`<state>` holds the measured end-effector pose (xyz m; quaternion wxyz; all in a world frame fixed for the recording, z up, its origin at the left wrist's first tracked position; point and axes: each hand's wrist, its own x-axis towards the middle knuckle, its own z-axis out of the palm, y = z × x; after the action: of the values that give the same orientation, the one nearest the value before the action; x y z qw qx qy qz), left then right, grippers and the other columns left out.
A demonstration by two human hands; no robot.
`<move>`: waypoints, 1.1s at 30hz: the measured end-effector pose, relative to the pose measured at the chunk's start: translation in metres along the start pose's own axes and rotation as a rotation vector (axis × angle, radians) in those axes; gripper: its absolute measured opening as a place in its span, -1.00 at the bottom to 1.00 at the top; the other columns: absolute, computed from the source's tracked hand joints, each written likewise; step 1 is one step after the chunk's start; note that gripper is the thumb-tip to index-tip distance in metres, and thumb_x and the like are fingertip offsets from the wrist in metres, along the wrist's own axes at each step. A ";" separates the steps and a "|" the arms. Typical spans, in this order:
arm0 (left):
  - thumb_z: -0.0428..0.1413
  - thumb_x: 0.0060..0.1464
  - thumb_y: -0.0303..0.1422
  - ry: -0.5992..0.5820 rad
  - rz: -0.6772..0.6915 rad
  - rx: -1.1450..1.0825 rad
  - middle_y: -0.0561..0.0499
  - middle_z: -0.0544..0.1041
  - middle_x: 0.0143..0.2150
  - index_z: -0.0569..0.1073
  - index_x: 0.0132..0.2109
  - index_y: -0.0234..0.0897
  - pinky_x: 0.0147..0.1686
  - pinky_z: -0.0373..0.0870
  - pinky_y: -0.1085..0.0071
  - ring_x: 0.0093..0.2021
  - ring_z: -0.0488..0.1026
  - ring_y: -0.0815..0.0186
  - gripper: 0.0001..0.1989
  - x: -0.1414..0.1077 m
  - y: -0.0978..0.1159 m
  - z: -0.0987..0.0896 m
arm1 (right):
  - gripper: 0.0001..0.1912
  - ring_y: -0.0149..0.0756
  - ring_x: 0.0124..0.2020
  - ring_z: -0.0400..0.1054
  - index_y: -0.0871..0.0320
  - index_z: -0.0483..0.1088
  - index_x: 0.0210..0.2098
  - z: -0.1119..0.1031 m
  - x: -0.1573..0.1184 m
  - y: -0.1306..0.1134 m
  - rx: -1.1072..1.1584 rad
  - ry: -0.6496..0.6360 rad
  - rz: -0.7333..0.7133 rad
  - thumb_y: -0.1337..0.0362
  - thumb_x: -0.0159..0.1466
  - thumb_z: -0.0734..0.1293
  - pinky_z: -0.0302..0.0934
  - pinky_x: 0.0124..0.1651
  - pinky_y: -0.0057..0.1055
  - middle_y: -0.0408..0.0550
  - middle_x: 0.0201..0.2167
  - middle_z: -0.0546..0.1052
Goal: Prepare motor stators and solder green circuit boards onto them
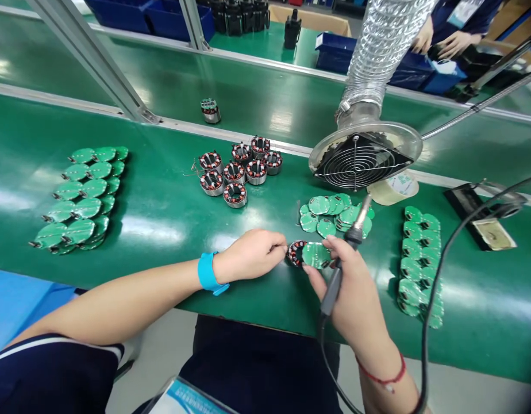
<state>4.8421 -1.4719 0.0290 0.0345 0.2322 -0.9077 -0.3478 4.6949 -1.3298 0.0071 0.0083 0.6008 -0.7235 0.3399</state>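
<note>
A motor stator (295,253) with red-brown windings sits low in front of me, partly covered by a round green circuit board (316,255). At the stator's left edge, my left hand (257,253) is closed in a pinch; its fingertips are partly hidden. My right hand (356,287) grips the circuit board's right side between thumb and fingers. That same hand also carries a soldering iron (334,284), its tip pointing up and away. Just beyond lies a loose pile of round green boards (319,205).
Several stators (234,172) stand grouped behind my hands, with one stator assembly (211,111) farther back. Overlapping boards lie in rows at left (87,207) and right (420,253). A fume extractor (356,158) hangs over a tape roll (395,188). The iron's cable (433,287) loops at right.
</note>
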 end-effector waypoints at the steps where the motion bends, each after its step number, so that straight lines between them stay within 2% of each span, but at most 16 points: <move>1: -0.12 0.17 -0.46 -0.017 -0.036 -0.026 0.10 0.40 -0.58 0.36 -0.45 -0.27 -0.48 0.18 0.47 -0.55 0.31 0.40 -0.74 0.000 0.002 0.000 | -0.46 -0.11 -0.18 0.33 0.11 0.11 0.19 0.002 0.003 -0.006 -0.050 -0.034 -0.020 0.19 0.26 0.29 0.33 -0.19 -0.14 0.06 -0.14 0.41; 3: -0.15 0.20 -0.45 -0.038 -0.048 -0.024 0.10 0.38 -0.62 0.35 -0.43 -0.27 -0.51 0.17 0.47 -0.59 0.29 0.41 -0.72 -0.001 0.003 -0.002 | -0.50 -0.09 -0.23 0.28 0.16 0.13 0.18 0.005 0.007 -0.012 -0.150 -0.085 -0.051 0.21 0.28 0.25 0.31 -0.26 -0.15 0.06 -0.23 0.37; 5: -0.15 0.21 -0.41 0.009 -0.025 0.113 0.07 0.38 -0.60 0.36 -0.41 -0.27 -0.50 0.18 0.44 -0.58 0.30 0.37 -0.72 0.001 0.000 -0.006 | -0.53 -0.09 -0.27 0.22 0.17 0.15 0.17 0.007 0.009 -0.015 -0.235 -0.109 -0.081 0.23 0.29 0.22 0.28 -0.28 -0.16 0.06 -0.27 0.33; 8: -0.14 0.23 -0.35 0.222 -0.075 0.430 -0.01 0.41 -0.52 0.40 -0.33 -0.29 -0.44 0.21 0.37 -0.49 0.35 0.27 -0.73 0.005 -0.013 -0.018 | -0.56 -0.10 -0.28 0.17 0.16 0.17 0.16 0.007 0.010 -0.015 -0.281 -0.120 -0.112 0.26 0.30 0.22 0.25 -0.27 -0.16 0.07 -0.26 0.32; 10: -0.16 0.26 -0.33 0.381 -0.062 0.510 -0.07 0.44 -0.42 0.40 -0.25 -0.32 -0.35 0.27 0.34 -0.37 0.39 0.23 -0.73 0.006 -0.021 -0.025 | -0.55 -0.10 -0.27 0.17 0.17 0.16 0.16 0.005 0.010 -0.014 -0.288 -0.121 -0.114 0.26 0.30 0.23 0.25 -0.26 -0.15 0.08 -0.24 0.32; 11: -0.16 0.27 -0.33 0.427 0.000 0.497 -0.09 0.44 -0.35 0.39 -0.22 -0.32 -0.29 0.29 0.34 -0.30 0.39 0.23 -0.73 0.005 -0.022 -0.028 | -0.54 -0.09 -0.27 0.17 0.18 0.16 0.16 0.005 0.010 -0.013 -0.291 -0.117 -0.113 0.25 0.29 0.24 0.25 -0.25 -0.15 0.08 -0.24 0.33; 12: -0.14 0.28 -0.31 0.427 0.097 0.461 -0.09 0.44 -0.29 0.39 -0.20 -0.33 -0.23 0.30 0.35 -0.24 0.38 0.24 -0.74 0.003 -0.023 -0.029 | -0.53 -0.09 -0.27 0.17 0.18 0.16 0.16 0.005 0.010 -0.012 -0.293 -0.111 -0.113 0.23 0.29 0.25 0.25 -0.25 -0.14 0.08 -0.24 0.33; 13: -0.11 0.27 -0.28 0.380 0.207 0.425 -0.10 0.43 -0.23 0.39 -0.18 -0.32 -0.19 0.30 0.36 -0.19 0.37 0.24 -0.75 0.001 -0.022 -0.029 | -0.53 -0.08 -0.26 0.17 0.18 0.16 0.16 0.005 0.009 -0.011 -0.291 -0.104 -0.112 0.21 0.29 0.25 0.25 -0.24 -0.14 0.08 -0.24 0.34; 15: -0.03 0.24 -0.22 0.219 0.391 0.416 -0.09 0.40 -0.18 0.40 -0.16 -0.30 -0.16 0.30 0.36 -0.16 0.34 0.24 -0.76 -0.003 -0.019 -0.025 | -0.52 -0.08 -0.25 0.18 0.16 0.16 0.17 0.006 0.008 -0.008 -0.281 -0.088 -0.113 0.17 0.30 0.25 0.26 -0.24 -0.14 0.08 -0.24 0.35; 17: -0.01 0.23 -0.24 0.088 0.476 0.493 -0.09 0.38 -0.18 0.41 -0.18 -0.29 -0.16 0.29 0.33 -0.17 0.31 0.22 -0.79 -0.004 -0.016 -0.017 | -0.51 -0.07 -0.22 0.20 0.15 0.15 0.17 0.007 0.007 -0.007 -0.256 -0.072 -0.115 0.13 0.30 0.24 0.26 -0.23 -0.15 0.08 -0.22 0.35; 19: -0.05 0.25 -0.33 0.069 0.479 0.557 -0.08 0.37 -0.20 0.41 -0.16 -0.29 -0.17 0.27 0.31 -0.19 0.30 0.22 -0.82 -0.003 -0.016 -0.009 | -0.49 -0.07 -0.21 0.22 0.16 0.14 0.18 0.009 0.006 -0.006 -0.227 -0.055 -0.114 0.11 0.30 0.25 0.27 -0.23 -0.16 0.09 -0.20 0.36; 25: -0.10 0.27 -0.38 0.173 0.500 0.521 -0.08 0.37 -0.16 0.40 -0.19 -0.28 -0.16 0.24 0.33 -0.20 0.25 0.25 -0.80 0.000 -0.022 0.001 | -0.45 -0.06 -0.23 0.22 0.21 0.16 0.17 0.012 0.009 -0.008 -0.250 -0.026 -0.116 0.08 0.28 0.27 0.27 -0.24 -0.15 0.09 -0.24 0.35; 29: -0.08 0.23 -0.43 0.231 0.524 0.406 -0.08 0.38 -0.12 0.42 -0.24 -0.27 -0.14 0.22 0.30 -0.15 0.26 0.24 -0.82 -0.003 -0.018 0.000 | -0.45 -0.06 -0.23 0.23 0.18 0.16 0.17 0.014 0.010 -0.004 -0.233 -0.031 -0.129 0.08 0.28 0.27 0.27 -0.24 -0.15 0.07 -0.27 0.34; 33: -0.03 0.20 -0.47 0.212 0.466 0.171 -0.05 0.41 -0.23 0.39 -0.27 -0.31 -0.13 0.23 0.31 -0.18 0.29 0.28 -0.88 -0.003 -0.008 -0.001 | -0.40 -0.03 -0.12 0.25 0.14 0.11 0.19 0.016 0.010 0.000 -0.123 -0.037 -0.129 0.09 0.25 0.32 0.25 -0.13 -0.07 0.11 -0.14 0.36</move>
<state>4.8481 -1.4765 0.0244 0.1888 0.0540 -0.9541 -0.2262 4.6982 -1.3460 -0.0010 0.0537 0.6506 -0.7028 0.2827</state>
